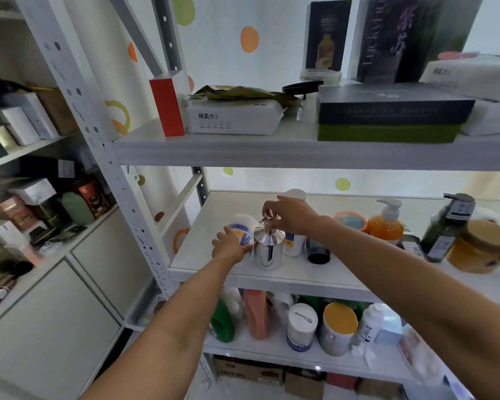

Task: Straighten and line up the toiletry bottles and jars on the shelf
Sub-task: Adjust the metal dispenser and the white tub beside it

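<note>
Right hand [295, 217] pinches the chrome dispenser [269, 251] on top; left hand [231, 247] grips its side.

Right hand [292, 216] pinches the pump head of the chrome pump bottle [268, 251]. Left hand [231, 247] grips its side, with the white jar [243, 226] just behind. Both stand upright on the shelf [344, 272], and the orange soap bottle [386, 226] is well to the right.

Mirror-silver pump bottle [267, 249], orange soap bottle [385, 226] with white pump, red box [167, 106], white shelf [214, 264], orange-and-green dotted wall [243, 39]
</note>
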Available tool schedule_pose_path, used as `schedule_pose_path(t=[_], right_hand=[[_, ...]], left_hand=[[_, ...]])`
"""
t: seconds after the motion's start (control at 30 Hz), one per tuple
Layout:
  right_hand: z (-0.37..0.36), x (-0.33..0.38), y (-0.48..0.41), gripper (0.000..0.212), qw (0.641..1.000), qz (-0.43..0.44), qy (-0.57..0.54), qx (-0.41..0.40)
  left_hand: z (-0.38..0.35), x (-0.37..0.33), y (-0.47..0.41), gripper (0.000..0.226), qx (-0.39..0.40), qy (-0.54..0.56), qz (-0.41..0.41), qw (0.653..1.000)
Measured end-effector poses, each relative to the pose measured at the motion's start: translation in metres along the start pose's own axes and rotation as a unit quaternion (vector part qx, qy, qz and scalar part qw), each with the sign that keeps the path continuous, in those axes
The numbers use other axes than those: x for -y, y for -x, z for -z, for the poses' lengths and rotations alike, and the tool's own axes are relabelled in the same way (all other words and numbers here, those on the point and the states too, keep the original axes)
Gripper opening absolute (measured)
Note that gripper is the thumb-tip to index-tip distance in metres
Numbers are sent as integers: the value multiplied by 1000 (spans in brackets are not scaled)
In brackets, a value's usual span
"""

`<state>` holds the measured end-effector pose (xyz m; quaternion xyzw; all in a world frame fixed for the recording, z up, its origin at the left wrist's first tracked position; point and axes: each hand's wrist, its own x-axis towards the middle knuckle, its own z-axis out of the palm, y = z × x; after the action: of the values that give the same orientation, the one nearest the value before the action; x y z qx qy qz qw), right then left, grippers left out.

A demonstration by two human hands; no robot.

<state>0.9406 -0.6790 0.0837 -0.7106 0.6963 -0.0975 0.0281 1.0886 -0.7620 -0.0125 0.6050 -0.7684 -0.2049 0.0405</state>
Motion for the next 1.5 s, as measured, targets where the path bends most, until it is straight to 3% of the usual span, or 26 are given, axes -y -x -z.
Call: schedule_pose_path(t=[0.27, 0.33, 0.43, 0.57, 0.73, 0.97, 1.2, 1.37, 1.5], right_hand=[[20, -3, 3, 31, 998, -10, -57, -39], [26, -3, -1, 30, 995, -15, -88, -52], [35, -1, -12, 29, 989, -21, -136, -54], [45, 8, -25, 28, 973, -25, -220, -66], [46, 18, -48, 20, 931, -37, -362, -21], [36, 28, -75, 18, 881, -62, -464, -66], [21, 42, -103, 19, 871, -101, -471, -95], [-6, 48, -119, 14, 913, -111, -378, -103], [-31, 55, -108, 26, 938, -114, -314, -89]], left_hand=[[-3, -3, 2, 85, 12, 51, -10, 999], [3, 0, -2, 74, 23, 109, -9, 994], [14, 9, -2, 58, 28, 222, -18, 975], [19, 22, -3, 70, 68, 343, 13, 937], [24, 37, -14, 90, 132, 433, 38, 891], [26, 56, -27, 80, 134, 516, 45, 845], [36, 59, -26, 64, 128, 579, 72, 802], [37, 56, -26, 77, 76, 561, 89, 819], [32, 51, -24, 54, 32, 537, 68, 840]])
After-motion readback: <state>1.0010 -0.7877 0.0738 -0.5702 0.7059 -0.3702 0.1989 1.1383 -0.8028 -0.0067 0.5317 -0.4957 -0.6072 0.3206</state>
